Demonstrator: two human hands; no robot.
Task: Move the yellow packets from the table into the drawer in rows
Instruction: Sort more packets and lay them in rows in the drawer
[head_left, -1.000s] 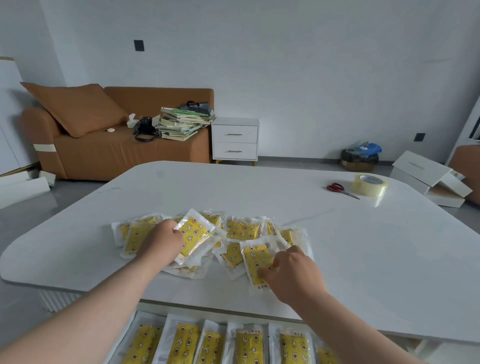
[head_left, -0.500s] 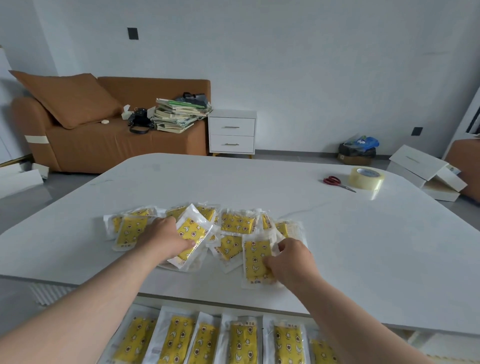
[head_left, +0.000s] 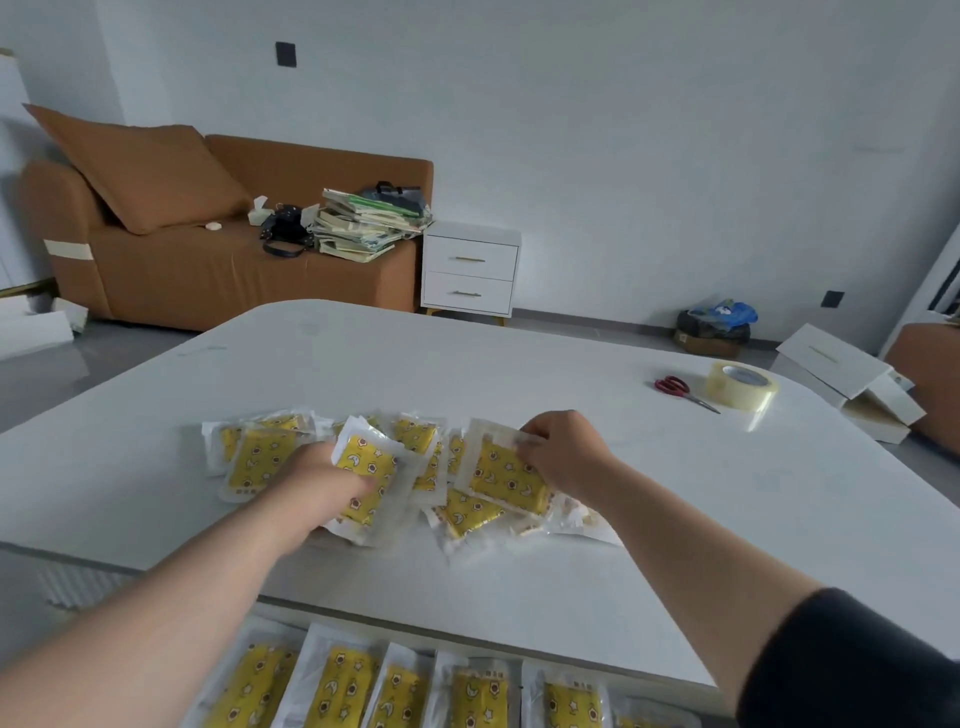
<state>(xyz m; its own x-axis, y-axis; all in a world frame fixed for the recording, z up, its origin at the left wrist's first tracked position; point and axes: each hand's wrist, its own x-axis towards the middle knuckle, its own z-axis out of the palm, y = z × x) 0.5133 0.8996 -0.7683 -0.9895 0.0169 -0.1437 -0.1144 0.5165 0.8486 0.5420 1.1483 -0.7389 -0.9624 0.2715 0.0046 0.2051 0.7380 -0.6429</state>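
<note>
On the table (head_left: 519, 364), near its front edge: the loose yellow packets (head_left: 415, 436) lie in an overlapping heap between the two hands; both forearms reach in over the edge
Left hand (head_left: 317, 478): curled round the left side of the left-hand packet (head_left: 371, 475), which stands tilted on top of the heap; the thumb lies across its yellow face
Right hand (head_left: 566, 452): fingertips pressed together, pinching the far clear edge of the right-hand packet (head_left: 506, 475); the packet slopes down from the fingers towards the camera, its far end leaning left
Drawer (head_left: 519, 656): below the table edge, with a row of packets (head_left: 337, 686) laid side by side, long sides touching or overlapping
Since half a second ago: the right hand has gone from the near end of its packet to the far end; that packet lay square to the table edge and is now skewed; the left hand keeps its hold on the same packet; the row in the drawer is unchanged
Hidden or unclear: the left hand's fingers are behind the hand and the packet, so how they lie underneath cannot be told; the heap is smeared by motion, so a count is not possible; the drawer's sides and near part are cut off by the frame
Far right of the table: red scissors (head_left: 680, 389) just beside a roll of clear tape (head_left: 740, 384)
</note>
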